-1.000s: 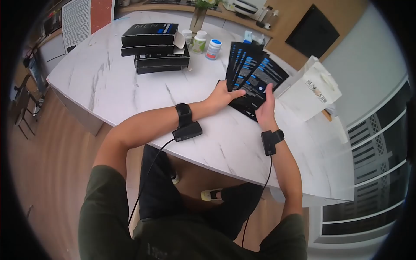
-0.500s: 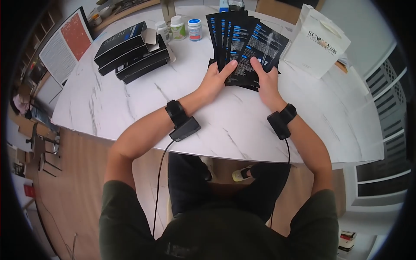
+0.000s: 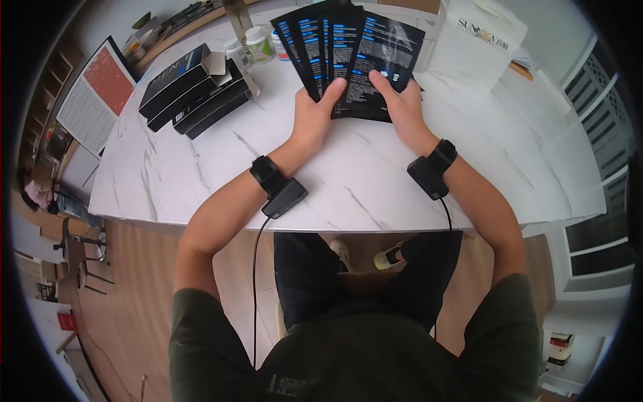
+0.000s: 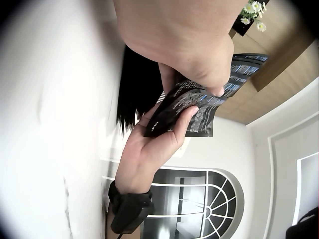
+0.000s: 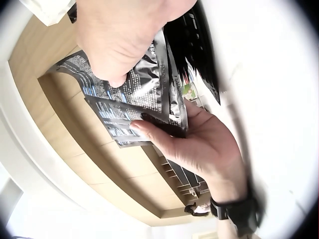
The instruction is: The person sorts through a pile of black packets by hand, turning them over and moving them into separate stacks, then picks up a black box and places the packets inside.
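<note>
A fan of flat black foil sachets [image 3: 341, 57], printed in white and blue, is held up over the far side of the marbled table. My left hand [image 3: 313, 115] grips the fan's left lower side, thumb laid across the printed faces. On the right lower side my right hand [image 3: 404, 110] pinches the sachets, its thumb on the front one. In the left wrist view the sachets [image 4: 202, 102] bend slightly between both thumbs. The right wrist view shows their shiny overlapping faces [image 5: 147, 82]; the fingers behind them are mostly hidden.
Black cartons [image 3: 177, 77], one with its end flap open, are stacked at the left. Pill bottles [image 3: 258, 47] stand behind them, partly covered by the fan. A white paper bag [image 3: 475, 50] stands at the back right. Cables hang from both wrist cameras.
The head view has turned and shifted. The sachet fan now appears higher and nearer the middle, more upright than a second ago. Both hands have kept their grip, the right thumb shifting onto the front sachet.
</note>
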A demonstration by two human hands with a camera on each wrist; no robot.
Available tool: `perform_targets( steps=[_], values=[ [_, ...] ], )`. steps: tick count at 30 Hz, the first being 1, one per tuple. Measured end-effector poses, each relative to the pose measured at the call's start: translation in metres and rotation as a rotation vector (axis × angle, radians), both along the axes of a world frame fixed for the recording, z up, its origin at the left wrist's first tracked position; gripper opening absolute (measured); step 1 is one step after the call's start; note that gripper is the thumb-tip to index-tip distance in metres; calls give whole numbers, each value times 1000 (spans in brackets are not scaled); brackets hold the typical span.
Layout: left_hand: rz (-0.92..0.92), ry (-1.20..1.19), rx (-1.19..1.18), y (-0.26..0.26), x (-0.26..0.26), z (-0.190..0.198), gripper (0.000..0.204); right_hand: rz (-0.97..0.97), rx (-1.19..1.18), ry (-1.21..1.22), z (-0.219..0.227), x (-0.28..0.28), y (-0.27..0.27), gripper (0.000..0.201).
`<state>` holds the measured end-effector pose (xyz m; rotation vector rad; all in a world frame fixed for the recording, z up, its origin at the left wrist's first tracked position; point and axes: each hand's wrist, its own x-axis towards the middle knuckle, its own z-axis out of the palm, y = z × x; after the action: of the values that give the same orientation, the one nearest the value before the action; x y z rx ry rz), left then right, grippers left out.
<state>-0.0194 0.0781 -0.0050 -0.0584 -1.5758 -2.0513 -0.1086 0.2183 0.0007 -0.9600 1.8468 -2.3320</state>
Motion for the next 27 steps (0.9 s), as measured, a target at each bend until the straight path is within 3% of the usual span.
perform_targets(
  steps=[8,14,21,27],
  values=[
    [-10,22,136,-4,4,6,37,-36,-53,-49,-2,-13,0,30],
    [107,32,7,-1,3,3,28,-31,-12,14,0,-6,-4,28],
    [26,-3,224,1,9,11,28,-78,-16,66,-1,-11,-5,28],
    [52,-26,99,-3,8,6,29,-142,-50,-13,1,-12,-2,28]
  ],
)
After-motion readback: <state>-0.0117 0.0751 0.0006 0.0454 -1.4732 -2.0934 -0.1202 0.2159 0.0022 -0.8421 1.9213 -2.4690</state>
